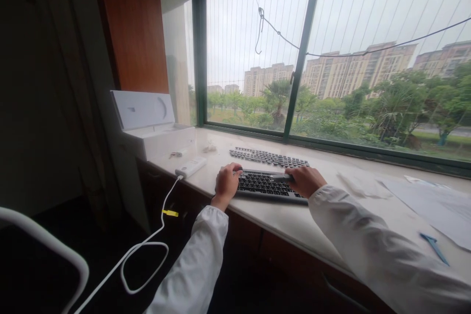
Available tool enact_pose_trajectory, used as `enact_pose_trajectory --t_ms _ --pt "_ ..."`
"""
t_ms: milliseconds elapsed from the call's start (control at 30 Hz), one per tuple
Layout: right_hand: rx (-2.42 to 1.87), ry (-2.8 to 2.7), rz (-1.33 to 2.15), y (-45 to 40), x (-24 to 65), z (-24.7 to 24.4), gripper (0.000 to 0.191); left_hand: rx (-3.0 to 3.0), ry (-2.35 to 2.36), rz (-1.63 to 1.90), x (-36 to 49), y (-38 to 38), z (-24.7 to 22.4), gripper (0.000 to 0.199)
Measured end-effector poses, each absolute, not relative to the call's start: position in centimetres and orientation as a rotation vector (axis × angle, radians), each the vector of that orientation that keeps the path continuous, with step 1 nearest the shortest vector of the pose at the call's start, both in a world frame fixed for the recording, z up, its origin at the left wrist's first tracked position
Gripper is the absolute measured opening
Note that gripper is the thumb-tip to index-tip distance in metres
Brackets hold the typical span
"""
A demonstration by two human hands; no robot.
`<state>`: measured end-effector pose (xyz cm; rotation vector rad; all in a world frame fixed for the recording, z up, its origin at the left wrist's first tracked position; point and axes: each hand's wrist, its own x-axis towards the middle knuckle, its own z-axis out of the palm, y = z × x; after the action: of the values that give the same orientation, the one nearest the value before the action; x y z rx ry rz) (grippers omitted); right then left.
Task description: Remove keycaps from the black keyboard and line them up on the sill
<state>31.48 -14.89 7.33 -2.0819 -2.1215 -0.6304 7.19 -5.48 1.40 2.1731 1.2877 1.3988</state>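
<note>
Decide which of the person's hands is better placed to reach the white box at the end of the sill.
Probably the left hand: it rests at the keyboard's left end, the side where the white box stands. The right hand would have to cross over the keyboard.

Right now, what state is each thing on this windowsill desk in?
White cardboard box: lid open, propped upright.
Dark keyboard frame: flat, gripped at both ends.
Row of loose dark keycaps: laid out behind it.
White power strip: cable plugged in.
Left hand: closed on frame.
Right hand: closed on frame.

text: none legible | keyboard (267, 184) keys: too small | white box (154, 125): no readable print
</note>
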Motion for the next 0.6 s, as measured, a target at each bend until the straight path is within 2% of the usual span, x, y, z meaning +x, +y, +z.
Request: enact_pose_trajectory --t_ms 133,300,500,600 --pt "-2.126 -2.015 -0.644 -16.9 33.6 5.1 0.021 2.192 1.242 1.449 7.2 -5.3 1.3 0.014" --pt "-2.170 -1.931 -0.569 -17.2 34.8 3.2 0.026 2.175 1.237 1.324 7.0 -4.8 1.7 0.019" --pt "-2.023 -1.983 -0.434 -17.3 32.9 3.0 0.017 2.330 1.271 1.238 7.4 -2.3 4.9 0.018" --pt "-1.968 -2.017 -0.397 -17.5 31.8 2.8 0.024 2.442 1.287 1.151 8.6 0.4 6.9 0.017"
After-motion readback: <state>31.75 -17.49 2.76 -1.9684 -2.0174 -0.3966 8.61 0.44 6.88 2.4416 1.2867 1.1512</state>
